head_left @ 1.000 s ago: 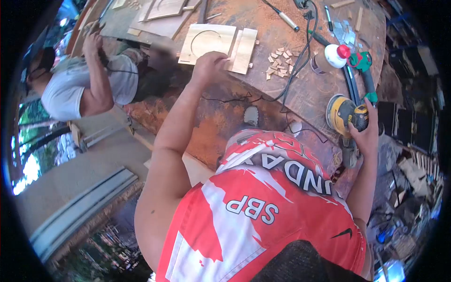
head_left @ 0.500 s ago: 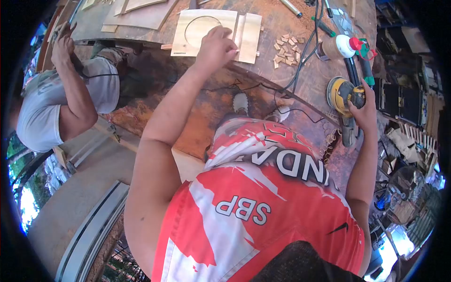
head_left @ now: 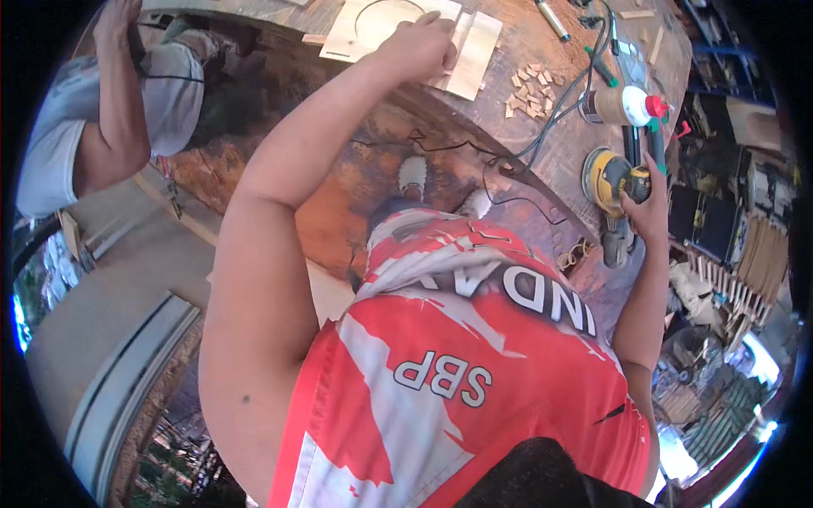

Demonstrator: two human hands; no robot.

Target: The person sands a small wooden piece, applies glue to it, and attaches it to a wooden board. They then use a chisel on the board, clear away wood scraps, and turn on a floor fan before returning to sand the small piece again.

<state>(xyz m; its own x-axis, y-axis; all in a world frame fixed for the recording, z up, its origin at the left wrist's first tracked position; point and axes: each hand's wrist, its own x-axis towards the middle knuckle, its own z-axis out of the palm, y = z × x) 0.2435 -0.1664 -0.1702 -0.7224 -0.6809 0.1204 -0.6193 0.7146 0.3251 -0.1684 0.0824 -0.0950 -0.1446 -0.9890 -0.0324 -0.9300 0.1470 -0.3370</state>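
Note:
At the bench's near edge lies a pale wooden panel (head_left: 345,38) marked with a large circle. My left hand (head_left: 417,49) rests on its right part, fingers apart and partly bent over the wood. Right of these fingers is a separate-looking pale board section (head_left: 476,55), with a narrow groove or strip between. On the right, my right hand (head_left: 650,203) is wrapped round a yellow and black orbital sander (head_left: 605,179), which sits tilted at the bench edge. Part of its grip is hidden by my fingers.
Several small wood pieces (head_left: 532,90) lie in a pile on the bench (head_left: 508,42). Beyond the sander is a white bottle with a red cap (head_left: 635,106). Black cables (head_left: 563,89) cross the bench edge and hang down. A co-worker (head_left: 110,127) stands at left.
The view has shifted, so the bench and panel sit higher in the picture. My left hand stays on the panel with slightly changed fingers. My right hand still holds the sander.

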